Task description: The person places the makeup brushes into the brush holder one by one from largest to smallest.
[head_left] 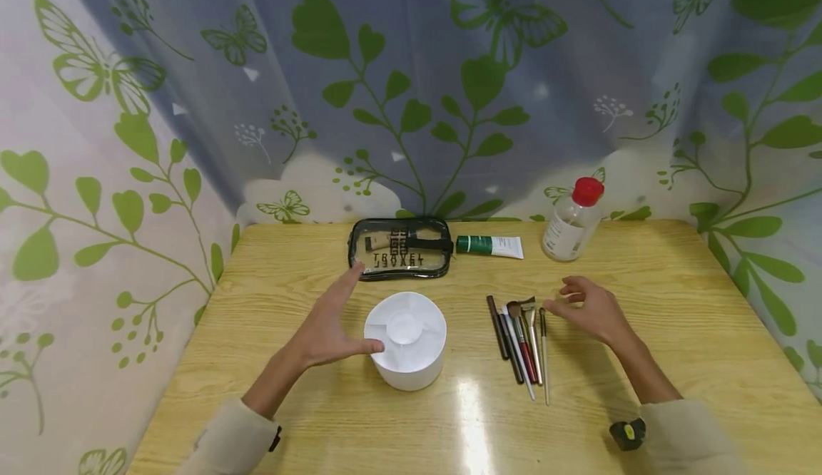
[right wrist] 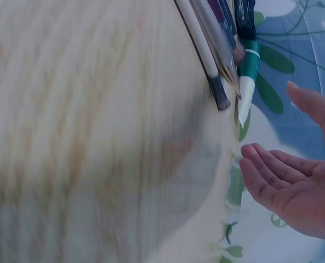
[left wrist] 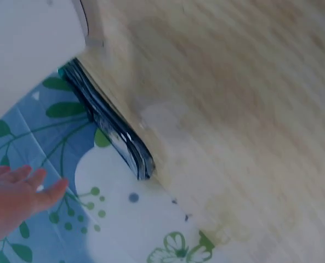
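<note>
A white round organizer (head_left: 409,378) with several compartments about a central well stands upright on the table. My left hand (head_left: 326,331) is at its left side, thumb right at the rim and fingers spread toward the back; nothing is gripped. In the left wrist view, the hand (left wrist: 17,197) shows at the lower left, below the organizer (left wrist: 30,55). A bunch of makeup brushes (head_left: 528,346) and dark pencil-like sticks (head_left: 497,327) lies to the organizer's right. Just right of their upper ends hovers my right hand (head_left: 594,311), fingers loosely bent, palm bare in the right wrist view.
Behind the organizer lies a clear, black-edged travel pouch (head_left: 399,248) with small items inside. A green and white tube (head_left: 491,246) is beside it. A clear bottle with a red cap (head_left: 574,220) stands at the back right, before the leaf-patterned curtain (head_left: 411,68).
</note>
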A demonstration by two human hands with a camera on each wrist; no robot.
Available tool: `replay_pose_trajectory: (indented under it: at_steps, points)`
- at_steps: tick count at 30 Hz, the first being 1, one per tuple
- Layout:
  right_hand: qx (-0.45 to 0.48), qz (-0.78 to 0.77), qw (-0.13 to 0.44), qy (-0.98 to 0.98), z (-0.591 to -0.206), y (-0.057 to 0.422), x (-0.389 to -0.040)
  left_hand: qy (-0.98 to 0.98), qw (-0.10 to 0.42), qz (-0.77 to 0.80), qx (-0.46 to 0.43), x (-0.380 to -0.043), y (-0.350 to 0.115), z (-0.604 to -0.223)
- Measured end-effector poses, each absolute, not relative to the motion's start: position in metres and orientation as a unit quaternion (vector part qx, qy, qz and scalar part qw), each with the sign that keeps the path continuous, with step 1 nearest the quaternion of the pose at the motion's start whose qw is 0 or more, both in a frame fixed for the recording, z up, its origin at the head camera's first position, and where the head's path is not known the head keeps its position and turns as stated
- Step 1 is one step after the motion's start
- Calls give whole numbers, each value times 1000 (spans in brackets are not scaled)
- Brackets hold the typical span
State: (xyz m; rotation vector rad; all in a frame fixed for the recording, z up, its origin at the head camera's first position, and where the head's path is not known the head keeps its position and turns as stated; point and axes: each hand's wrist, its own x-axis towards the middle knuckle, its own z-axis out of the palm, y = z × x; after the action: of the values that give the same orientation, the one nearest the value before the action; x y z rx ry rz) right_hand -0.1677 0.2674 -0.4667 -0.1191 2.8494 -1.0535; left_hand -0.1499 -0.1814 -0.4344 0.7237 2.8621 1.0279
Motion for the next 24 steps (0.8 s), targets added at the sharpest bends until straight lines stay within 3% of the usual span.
replay_pose_trajectory:
  at_steps: [10,24]
  points:
    - [-35,-358,73,930,-476,248,-167,872,100,420,233,-137,-166,-445]
    - [-19,-332,69,941,-485,225,-172,864,82,427,252,-135,-154,-457]
